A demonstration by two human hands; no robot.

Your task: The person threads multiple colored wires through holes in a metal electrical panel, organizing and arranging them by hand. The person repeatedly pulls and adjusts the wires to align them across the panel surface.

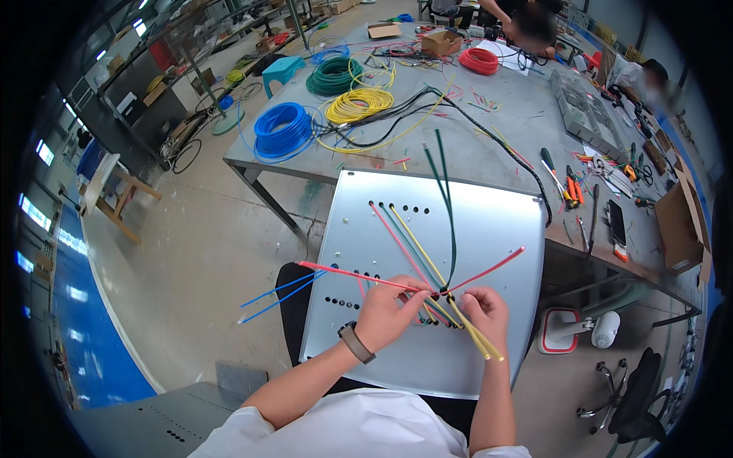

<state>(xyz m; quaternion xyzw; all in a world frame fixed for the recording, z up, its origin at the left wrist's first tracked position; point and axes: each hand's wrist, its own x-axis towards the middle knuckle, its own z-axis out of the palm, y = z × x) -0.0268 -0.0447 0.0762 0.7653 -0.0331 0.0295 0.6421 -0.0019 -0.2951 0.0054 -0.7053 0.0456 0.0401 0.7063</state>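
Note:
A silvery metal panel (366, 237) with rows of round holes lies tilted before me. Red, green and yellow wires run across it from the holes to a bundle near its middle. My left hand (391, 311), with a band on its wrist, pinches a red wire (343, 272) beside the bundle. Curled closed on the other side is my right hand (486, 311); what its fingertips hold, if anything, is too small to make out. Dark green wires (449, 206) rise from the bundle, another red wire (489, 271) points right, and yellow wires (475, 336) hang toward me.
Blue (281, 131), green (334, 76) and yellow (359, 105) wire coils lie on the grey workbench (489, 164). Pliers (574, 187), a screwdriver (550, 164) and a phone (616, 221) are at its right, near a cardboard box (683, 225). Other people work at the far end.

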